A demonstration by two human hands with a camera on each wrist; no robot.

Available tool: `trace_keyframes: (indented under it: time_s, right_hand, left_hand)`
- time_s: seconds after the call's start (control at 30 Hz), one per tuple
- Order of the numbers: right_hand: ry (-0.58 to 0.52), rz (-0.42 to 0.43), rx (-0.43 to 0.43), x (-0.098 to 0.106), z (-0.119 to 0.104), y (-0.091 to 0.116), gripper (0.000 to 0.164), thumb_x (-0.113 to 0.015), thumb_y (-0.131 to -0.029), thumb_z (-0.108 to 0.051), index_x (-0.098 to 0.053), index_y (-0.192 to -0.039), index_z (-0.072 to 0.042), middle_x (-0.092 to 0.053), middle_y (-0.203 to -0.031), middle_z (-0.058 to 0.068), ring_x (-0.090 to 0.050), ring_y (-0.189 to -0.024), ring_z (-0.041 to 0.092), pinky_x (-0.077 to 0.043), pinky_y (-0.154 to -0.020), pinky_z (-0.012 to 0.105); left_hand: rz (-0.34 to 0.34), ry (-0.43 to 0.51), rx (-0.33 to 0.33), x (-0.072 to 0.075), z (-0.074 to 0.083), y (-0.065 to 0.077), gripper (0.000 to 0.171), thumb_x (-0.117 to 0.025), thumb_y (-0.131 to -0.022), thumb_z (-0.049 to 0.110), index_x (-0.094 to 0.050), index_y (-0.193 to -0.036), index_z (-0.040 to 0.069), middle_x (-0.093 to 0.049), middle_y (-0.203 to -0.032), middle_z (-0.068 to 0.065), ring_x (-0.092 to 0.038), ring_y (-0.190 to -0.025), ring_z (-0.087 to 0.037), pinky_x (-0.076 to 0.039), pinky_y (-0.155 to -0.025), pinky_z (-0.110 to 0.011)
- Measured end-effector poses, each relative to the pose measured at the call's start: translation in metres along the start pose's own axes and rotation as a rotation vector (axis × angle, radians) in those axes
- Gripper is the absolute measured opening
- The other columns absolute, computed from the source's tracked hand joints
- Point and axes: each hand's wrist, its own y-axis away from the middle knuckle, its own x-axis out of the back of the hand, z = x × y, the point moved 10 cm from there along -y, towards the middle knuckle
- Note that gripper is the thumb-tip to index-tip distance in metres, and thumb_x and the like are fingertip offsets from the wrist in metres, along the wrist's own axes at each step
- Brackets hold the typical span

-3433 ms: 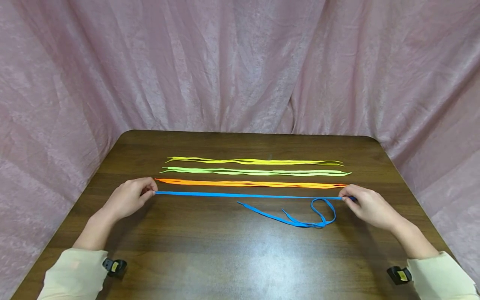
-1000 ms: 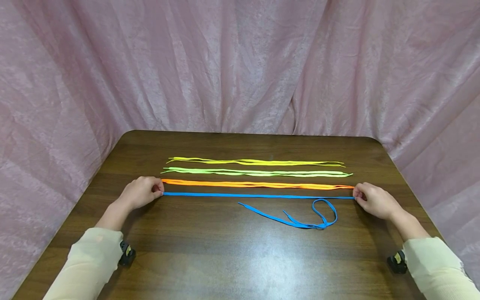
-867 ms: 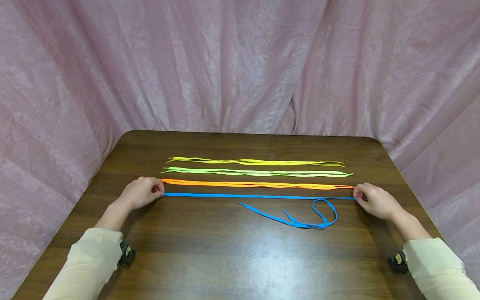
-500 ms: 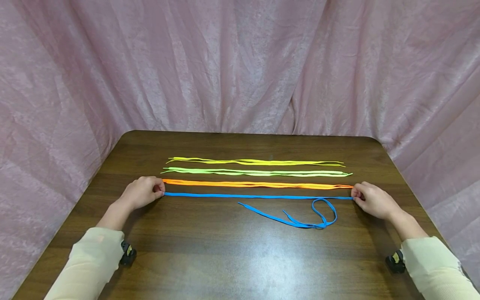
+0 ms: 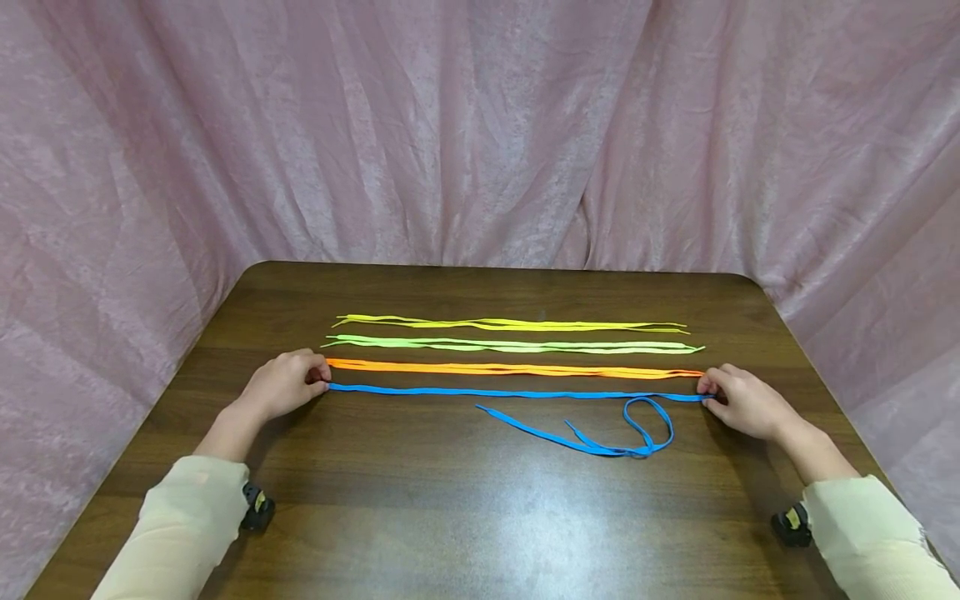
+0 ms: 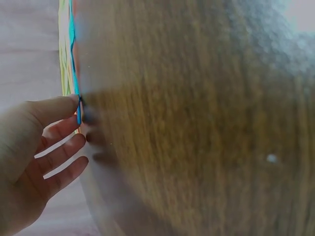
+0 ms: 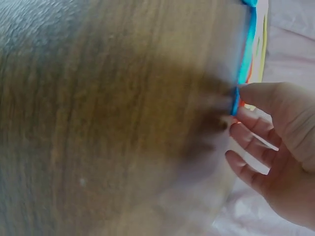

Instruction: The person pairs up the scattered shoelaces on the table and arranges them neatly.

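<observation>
A flat blue shoelace (image 5: pixel 450 391) stretches across the table, with a slight wave in it. My left hand (image 5: pixel 281 385) pinches its left end between thumb and forefinger; in the left wrist view the other fingers are spread beneath that blue shoelace (image 6: pixel 75 73). At the far end my right hand (image 5: pixel 750 404) pinches the lace, and a short tip pokes past the thumb in the right wrist view. Just beyond lies an orange pair of laces (image 5: pixel 510 368), its ends close to both hands. A second blue shoelace (image 5: pixel 592 448) lies loosely looped on the near side.
Farther back, a light green pair of laces (image 5: pixel 517 345) and a yellow pair (image 5: pixel 510 322) lie roughly parallel to the orange one. The brown wooden table (image 5: pixel 420 517) has rounded far corners. A pink curtain (image 5: pixel 480 133) hangs behind and at both sides.
Since the earliest frame both hands and the held blue shoelace have shifted right. In the last second my right hand has come slightly left, and the lace has gone from taut to slightly wavy.
</observation>
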Motion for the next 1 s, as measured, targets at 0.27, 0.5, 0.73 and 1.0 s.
trace_keyframes:
  time_s: [0.27,0.5,0.73,1.0]
  right_hand:
    - [0.012,-0.03,0.014,0.008,-0.018,-0.001,0.024,-0.072,-0.073,-0.004,-0.063,-0.095,-0.004,-0.061,-0.091,0.009,-0.06,-0.083,0.028,-0.048,-0.07,0.044]
    - [0.029,0.034,0.109,0.015,-0.049,-0.006,0.031,-0.074,-0.072,-0.005,-0.064,-0.101,-0.003,-0.062,-0.097,0.009,-0.061,-0.086,0.027,-0.049,-0.068,0.041]
    - [0.029,0.038,0.144,0.012,-0.076,-0.012,0.031,-0.074,-0.074,-0.011,-0.064,-0.103,-0.007,-0.061,-0.099,0.003,-0.059,-0.089,0.022,-0.049,-0.071,0.038]
    - [0.03,0.046,0.248,0.001,-0.112,-0.015,0.028,-0.074,-0.073,-0.016,-0.064,-0.099,-0.011,-0.06,-0.093,-0.002,-0.056,-0.084,0.014,-0.047,-0.069,0.035]
  left_hand:
    - [0.034,-0.012,0.004,0.008,0.009,0.001,0.009,-0.071,-0.078,0.017,-0.065,-0.084,0.017,-0.059,-0.082,0.003,-0.057,-0.074,-0.019,-0.046,-0.064,-0.043]
    - [0.079,-0.012,-0.092,0.014,0.046,-0.005,0.014,-0.072,-0.077,0.018,-0.066,-0.089,0.017,-0.064,-0.095,-0.001,-0.062,-0.086,-0.025,-0.048,-0.069,-0.046]
    - [0.088,-0.036,-0.208,0.012,0.094,-0.012,0.025,-0.074,-0.076,0.023,-0.066,-0.098,0.014,-0.063,-0.103,-0.003,-0.061,-0.094,-0.025,-0.05,-0.07,-0.042]
    - [0.071,-0.047,-0.336,0.003,0.145,-0.015,0.03,-0.073,-0.077,0.027,-0.065,-0.103,0.014,-0.06,-0.103,0.001,-0.059,-0.092,-0.021,-0.049,-0.074,-0.036]
